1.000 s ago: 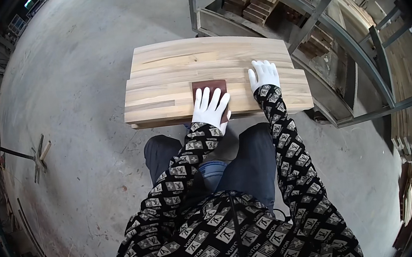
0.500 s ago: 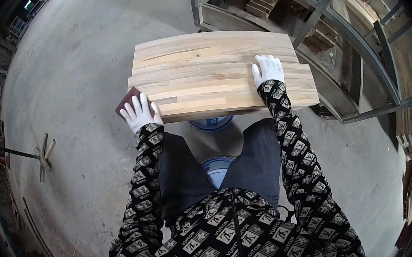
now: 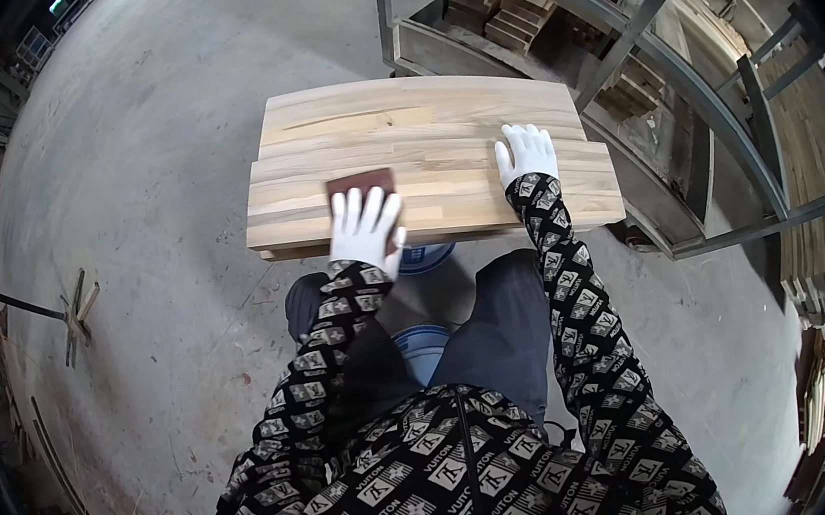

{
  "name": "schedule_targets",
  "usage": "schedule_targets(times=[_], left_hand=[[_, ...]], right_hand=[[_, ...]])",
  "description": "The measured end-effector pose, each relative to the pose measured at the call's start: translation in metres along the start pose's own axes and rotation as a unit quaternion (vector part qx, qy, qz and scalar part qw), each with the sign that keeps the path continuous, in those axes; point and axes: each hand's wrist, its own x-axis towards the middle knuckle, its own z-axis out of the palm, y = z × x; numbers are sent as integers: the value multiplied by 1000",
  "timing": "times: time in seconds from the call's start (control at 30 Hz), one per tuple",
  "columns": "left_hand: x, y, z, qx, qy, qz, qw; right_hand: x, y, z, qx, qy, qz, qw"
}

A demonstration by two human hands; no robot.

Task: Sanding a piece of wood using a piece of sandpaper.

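A pale, striped wooden panel (image 3: 463, 167) of joined strips lies across in front of my knees, with stepped outlines at both ends; a second layer shows under its near edge. On its left half, my gloved left hand (image 3: 362, 235) keeps a dark red-brown sheet of sandpaper (image 3: 362, 179) pressed to the wood. The fingers lie over the sheet, whose far edge sticks out beyond the fingertips; the rest is covered. Toward the right end, my gloved right hand (image 3: 528, 153) rests flat on the panel, fingers out, holding nothing.
Beneath the panel stands a blue bucket (image 3: 430, 258), and another blue bucket (image 3: 422, 345) is between my legs. A grey metal rack (image 3: 710, 126) holding wood blocks (image 3: 508, 16) is at right, near stacked boards (image 3: 813, 195). A stand's crossed feet (image 3: 77, 318) are at left.
My left hand has slid the sandpaper rightward from the panel's left near corner onto its surface. The right hand still lies flat near the right end. The view has shifted slightly.
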Motion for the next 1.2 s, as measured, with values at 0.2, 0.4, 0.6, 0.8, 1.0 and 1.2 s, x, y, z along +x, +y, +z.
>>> schedule_targets(times=[0.2,0.4,0.6,0.8,1.0,1.2], left_hand=[[-57,-117,-10,173,22,-135,975],[0,-59,14,153,51,-147,976],[36,59,26,-69,32,6,997],[16,20,5,-30,0,21,999],[-49,-116,-11,174,68,-92,978],[-24,-106,8,199,53,-160,965]], right_hand=[[6,-1,2,3,3,-1,1000],[5,0,-3,-1,0,-4,1000],[3,-4,-3,3,9,-11,1000],[-2,2,0,5,13,-9,1000],[4,4,4,10,-1,-1,1000],[5,0,4,4,6,-6,1000]])
